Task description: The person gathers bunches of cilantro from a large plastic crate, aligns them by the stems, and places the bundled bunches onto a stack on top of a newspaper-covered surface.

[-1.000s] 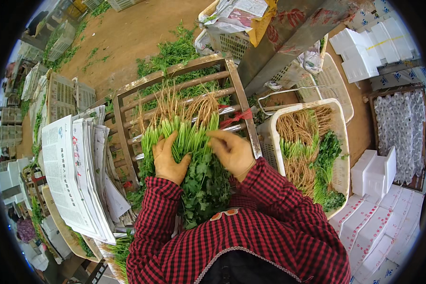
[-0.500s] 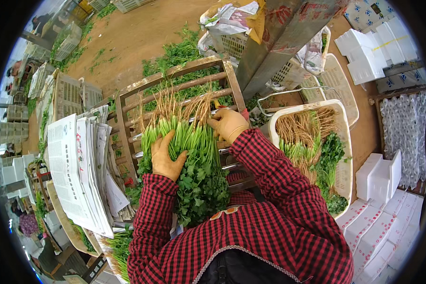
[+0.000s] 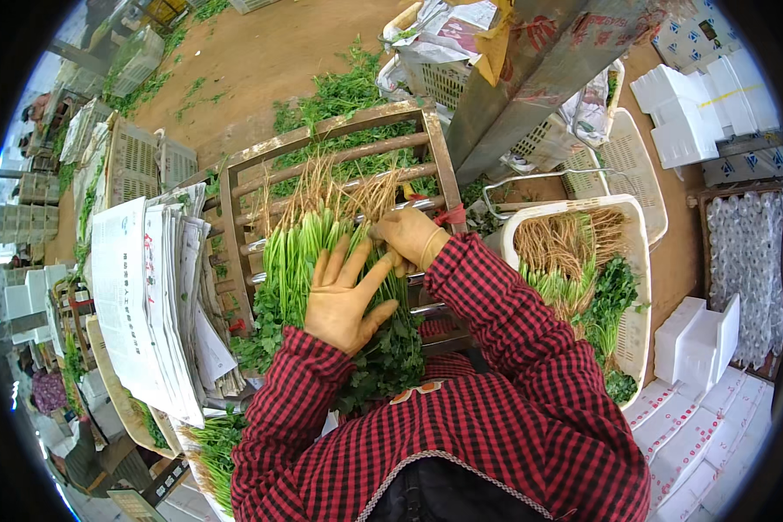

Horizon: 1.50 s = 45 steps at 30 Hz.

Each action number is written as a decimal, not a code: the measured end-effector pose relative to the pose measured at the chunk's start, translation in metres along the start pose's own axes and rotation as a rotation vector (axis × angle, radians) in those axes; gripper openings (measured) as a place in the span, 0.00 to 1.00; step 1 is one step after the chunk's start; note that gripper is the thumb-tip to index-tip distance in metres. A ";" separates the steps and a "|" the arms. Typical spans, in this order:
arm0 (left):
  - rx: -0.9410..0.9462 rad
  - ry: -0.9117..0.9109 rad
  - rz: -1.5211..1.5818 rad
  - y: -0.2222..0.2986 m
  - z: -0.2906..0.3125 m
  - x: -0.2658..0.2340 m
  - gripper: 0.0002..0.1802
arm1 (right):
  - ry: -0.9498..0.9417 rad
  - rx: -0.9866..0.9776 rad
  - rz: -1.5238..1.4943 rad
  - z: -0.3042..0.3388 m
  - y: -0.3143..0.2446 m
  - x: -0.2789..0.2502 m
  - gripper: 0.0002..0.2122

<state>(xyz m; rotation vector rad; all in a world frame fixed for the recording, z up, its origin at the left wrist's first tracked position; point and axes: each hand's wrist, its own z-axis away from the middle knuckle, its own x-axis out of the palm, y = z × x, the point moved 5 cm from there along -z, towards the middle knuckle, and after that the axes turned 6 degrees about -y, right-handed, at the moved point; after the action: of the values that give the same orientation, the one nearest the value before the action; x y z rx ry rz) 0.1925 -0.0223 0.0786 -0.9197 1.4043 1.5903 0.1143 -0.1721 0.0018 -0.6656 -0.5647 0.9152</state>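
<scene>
A thick bunch of leafy greens [image 3: 294, 261] with pale green stalks and thin tan roots lies on a rusty metal rack [image 3: 228, 209]. Its roots point away from me, its dark leaves toward my body. My left hand [image 3: 346, 300], in a thin tan glove, rests on top of the stalks with fingers spread. Just to its right, my gloved right hand [image 3: 406, 235] has its fingers curled around some stalks near the root end. Those fingertips are partly hidden behind the hand itself.
Left of the rack rises a stack of newspapers [image 3: 135, 296]. On the right stands a cream basket [image 3: 642, 287] of rooted greens, beside white foam boxes [image 3: 692, 335]. A metal post [image 3: 518, 87] slants up beyond the rack. Loose greens [image 3: 344, 91] litter the brown floor.
My left hand has moved right and across the stalks, its fingers now flatter and more spread. My right hand has shifted slightly left, closer to the left hand. The view has shifted a little.
</scene>
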 end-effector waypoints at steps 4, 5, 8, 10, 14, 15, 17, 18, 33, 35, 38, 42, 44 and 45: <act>-0.037 -0.065 0.013 -0.027 0.013 0.030 0.36 | -0.066 -0.121 0.170 -0.002 -0.019 -0.019 0.14; -0.035 -0.066 0.023 -0.030 0.013 0.032 0.35 | -0.088 -0.216 0.289 -0.003 -0.021 -0.024 0.13; -0.044 -0.055 0.045 -0.033 0.012 0.037 0.33 | 0.003 -0.554 0.639 -0.009 -0.038 -0.038 0.09; -0.058 -0.054 0.059 -0.035 0.014 0.038 0.33 | 0.095 -0.703 0.650 -0.007 -0.052 -0.054 0.09; -0.034 -0.016 0.109 -0.037 0.012 0.038 0.33 | 0.161 -0.839 -0.678 0.006 -0.100 -0.079 0.23; -0.022 -0.005 0.119 -0.036 0.011 0.039 0.33 | 0.246 -0.796 -0.531 0.003 -0.085 -0.088 0.22; -0.055 -0.044 0.127 -0.038 0.013 0.041 0.33 | 0.372 -0.706 -0.237 -0.006 -0.068 -0.099 0.21; -0.066 -0.046 0.118 -0.041 0.013 0.042 0.33 | 0.386 -0.590 -0.307 0.001 -0.046 -0.083 0.22; -0.108 0.080 0.312 -0.044 0.003 0.031 0.32 | 0.301 -0.551 0.661 0.063 0.057 0.038 0.20; -0.111 0.083 0.297 -0.044 0.004 0.036 0.30 | 0.474 -0.451 0.474 0.065 0.039 0.005 0.21; -0.116 0.074 0.312 -0.043 0.000 0.033 0.30 | 0.573 -0.385 0.462 0.034 0.040 -0.011 0.30; -0.087 0.102 0.310 -0.042 -0.001 0.032 0.30 | 0.394 -0.213 0.639 -0.002 0.025 -0.007 0.34; -0.068 0.121 0.346 -0.051 0.009 0.037 0.29 | 0.293 -0.293 0.355 -0.014 0.033 -0.002 0.32; -0.057 0.136 0.366 -0.055 0.013 0.037 0.29 | 0.219 -0.345 0.049 -0.012 0.039 -0.004 0.31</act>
<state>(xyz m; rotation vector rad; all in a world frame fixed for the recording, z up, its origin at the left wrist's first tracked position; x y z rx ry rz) 0.2276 -0.0024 0.0240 -0.8512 1.7052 1.8722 0.0995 -0.1614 -0.0353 -1.0812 -0.5160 0.7838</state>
